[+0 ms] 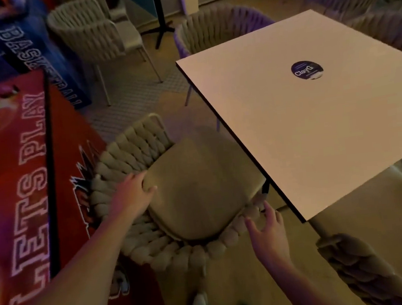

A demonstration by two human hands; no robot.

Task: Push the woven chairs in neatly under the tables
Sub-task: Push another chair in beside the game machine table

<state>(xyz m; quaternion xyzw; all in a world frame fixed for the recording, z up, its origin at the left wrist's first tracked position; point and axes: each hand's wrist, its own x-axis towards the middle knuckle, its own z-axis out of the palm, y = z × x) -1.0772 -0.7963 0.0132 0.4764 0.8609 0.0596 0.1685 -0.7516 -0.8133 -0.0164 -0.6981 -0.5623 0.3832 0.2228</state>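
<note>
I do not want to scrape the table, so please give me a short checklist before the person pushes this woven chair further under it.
1. Left hand grips woven chair back: ok.
2. Right hand grips the rim: not ok, open and only near it.
3. Seat front already under the white table edge: ok.
4. Chair square to the table: not ok, it sits angled.
5. Chair legs clear of table leg: cannot tell.

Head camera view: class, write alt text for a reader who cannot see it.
A person's left hand rests on the back of a woven chair while the right hand reaches open toward its other side. The chair's seat is partly under a white table. More woven chairs stand around the dim room.
</note>
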